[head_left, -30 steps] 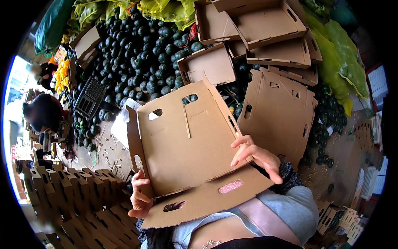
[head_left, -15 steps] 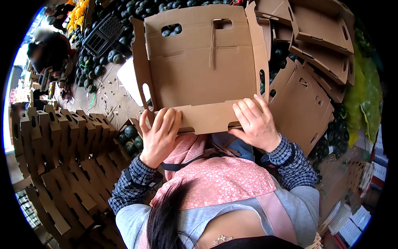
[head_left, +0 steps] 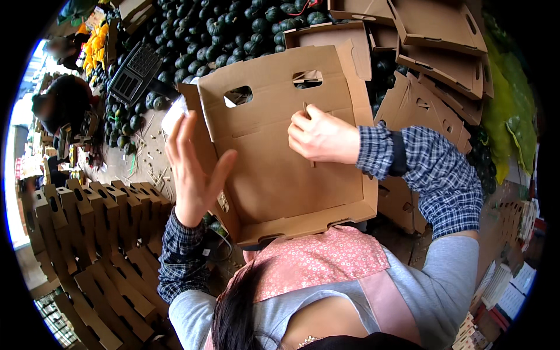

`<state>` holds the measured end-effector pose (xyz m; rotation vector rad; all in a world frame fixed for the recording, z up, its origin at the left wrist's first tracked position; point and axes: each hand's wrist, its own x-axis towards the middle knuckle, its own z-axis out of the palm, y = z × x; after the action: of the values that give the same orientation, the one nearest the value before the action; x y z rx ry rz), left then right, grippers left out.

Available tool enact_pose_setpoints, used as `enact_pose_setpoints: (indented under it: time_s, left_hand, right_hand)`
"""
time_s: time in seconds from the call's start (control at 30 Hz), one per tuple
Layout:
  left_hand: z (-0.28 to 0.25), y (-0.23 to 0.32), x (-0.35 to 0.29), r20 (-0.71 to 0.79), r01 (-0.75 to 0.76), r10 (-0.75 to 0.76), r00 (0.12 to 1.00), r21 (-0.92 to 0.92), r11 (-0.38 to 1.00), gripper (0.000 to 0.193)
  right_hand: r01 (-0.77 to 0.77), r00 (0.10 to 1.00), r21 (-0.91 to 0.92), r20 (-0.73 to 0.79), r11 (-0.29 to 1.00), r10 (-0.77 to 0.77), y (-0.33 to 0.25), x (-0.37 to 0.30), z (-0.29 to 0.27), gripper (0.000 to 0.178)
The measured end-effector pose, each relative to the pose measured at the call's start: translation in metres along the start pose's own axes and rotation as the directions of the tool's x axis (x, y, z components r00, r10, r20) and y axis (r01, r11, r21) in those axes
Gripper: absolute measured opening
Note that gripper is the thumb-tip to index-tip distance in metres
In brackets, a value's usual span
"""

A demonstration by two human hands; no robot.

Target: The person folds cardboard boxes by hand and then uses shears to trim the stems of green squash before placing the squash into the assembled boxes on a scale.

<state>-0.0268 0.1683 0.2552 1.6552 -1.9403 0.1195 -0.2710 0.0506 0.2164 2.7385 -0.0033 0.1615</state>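
Note:
A brown cardboard box (head_left: 274, 195) sits in front of me, its near wall against my apron and its far flap standing up with two cut-out handle holes. Over the middle of the box is my right hand (head_left: 324, 137), closed on a thin cardboard strip (head_left: 313, 164) whose ends show above and below the fingers. By the box's left wall (head_left: 201, 125) my left hand (head_left: 195, 169) is open, thumb spread and fingers pointing up. Whether its fingers touch that wall I cannot tell.
Many dark green squashes (head_left: 245, 35) are heaped beyond the box. A dark weighing scale (head_left: 135, 71) stands at the far left. Folded boxes (head_left: 105, 216) are stacked on the left, open trays (head_left: 443, 35) on the right. People work at the far left.
Both hands have left the near wall, which now stands up. My right hand has moved into the box and taken the strip; my left has gone to the left wall. The box has tilted and shifted.

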Motion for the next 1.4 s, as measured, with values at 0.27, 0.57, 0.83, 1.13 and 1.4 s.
enact_pose_setpoints:
  time_s: [0.27, 0.57, 0.83, 1.13, 1.4]
  left_hand:
    - [0.023, -0.069, -0.027, 0.608, 0.655, -0.406, 0.682, -0.755, -0.031, 0.066]
    - [0.046, -0.062, -0.055, 0.438, 0.501, -0.250, 0.864, -0.798, 0.334, 0.047]
    - [0.058, -0.043, -0.037, 0.002, 0.167, -0.415, 0.910, -0.917, 0.362, 0.043]
    - [0.015, -0.061, 0.005, 0.615, 0.561, 0.159, 0.772, -0.778, 0.284, 0.064]
    - [0.040, -0.022, 0.044, 0.708, -0.399, 0.235, 0.667, 0.073, 0.914, 0.043]
  right_hand:
    - [-0.400, 0.712, 0.333, -0.473, 0.854, 0.518, 0.075, 0.005, -0.010, 0.032]
    - [0.019, 0.672, 0.922, 0.275, -0.387, 0.688, -0.007, -0.075, 0.048, 0.054]
    - [0.164, 0.420, 0.973, 0.083, -0.165, 0.904, 0.008, -0.069, 0.033, 0.021]
    - [0.223, 0.847, 0.835, 0.091, -0.504, 0.524, 0.038, -0.094, 0.039, 0.045]
    - [-0.314, 0.949, 0.140, 0.025, 0.939, 0.314, 0.026, -0.028, 0.030, 0.017]
